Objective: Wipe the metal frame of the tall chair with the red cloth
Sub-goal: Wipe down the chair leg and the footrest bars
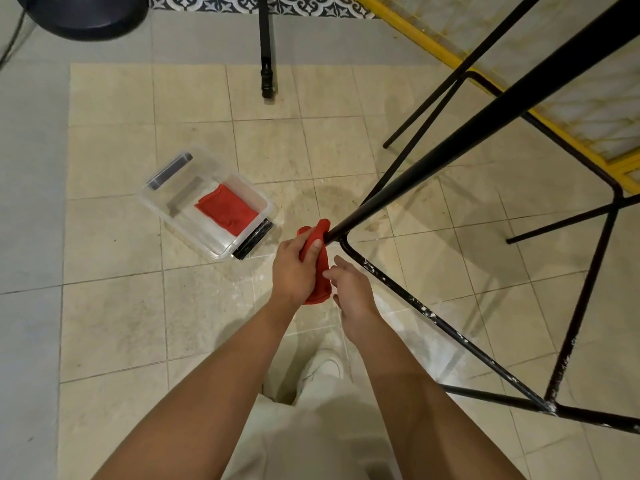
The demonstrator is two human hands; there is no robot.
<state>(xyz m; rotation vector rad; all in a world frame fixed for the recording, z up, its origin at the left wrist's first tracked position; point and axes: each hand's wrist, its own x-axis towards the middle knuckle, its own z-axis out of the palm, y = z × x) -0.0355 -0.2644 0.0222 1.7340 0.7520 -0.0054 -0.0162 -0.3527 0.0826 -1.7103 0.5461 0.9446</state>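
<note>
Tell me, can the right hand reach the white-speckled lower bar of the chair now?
Probably yes: the right hand hovers beside the speckled bar, with nothing between them; the red cloth is in the left hand.

No writing, label, brand, number or sign can be read anywhere, whether on the plastic box (183, 206), the red cloth (320, 282), the chair frame (502, 105) or the floor tiles (207, 306).
</note>
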